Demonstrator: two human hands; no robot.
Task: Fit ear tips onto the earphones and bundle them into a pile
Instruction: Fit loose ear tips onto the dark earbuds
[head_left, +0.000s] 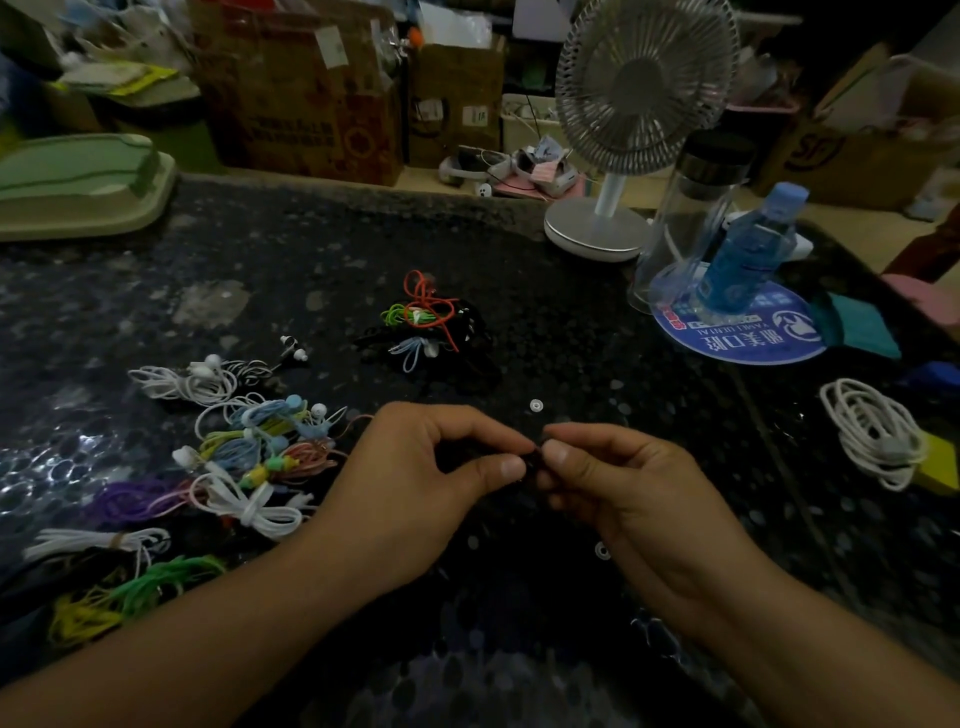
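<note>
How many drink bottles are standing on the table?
2, both at the far right beside the fan: a clear bottle with a dark cap, and a blue bottle just right of it on a round blue mat.

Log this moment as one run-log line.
step: fitting ear tip | left hand: pinches small dark earphone | right hand: pinches same piece | loose ear tip: on table | bundled pile: left

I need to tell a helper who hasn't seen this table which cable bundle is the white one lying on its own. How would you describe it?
Start at the white desk fan at the table's far edge, then come down past the blue plastic bottle on the round blue mat. Near the right edge lies a coiled white cable bundle, alone, partly over a yellow block, far from the colourful earphone pile on the left.
</note>
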